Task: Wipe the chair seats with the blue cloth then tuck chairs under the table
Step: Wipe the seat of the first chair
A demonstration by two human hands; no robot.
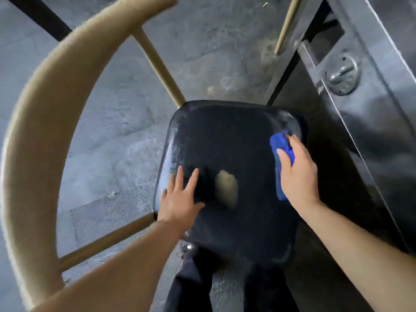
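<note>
Fingers (284, 159) of the right hand (297, 174) curl over the folded blue cloth (280, 145), pressing it on the right part of the black padded chair seat (225, 140) (a pale worn patch (227, 189) shows near its middle). Left hand (180, 200) lies flat on the seat's left edge, fingers spread, gripping nothing, inside the curved tan wooden backrest (42, 122); the dark metal table (369, 113) stands just right.
</note>
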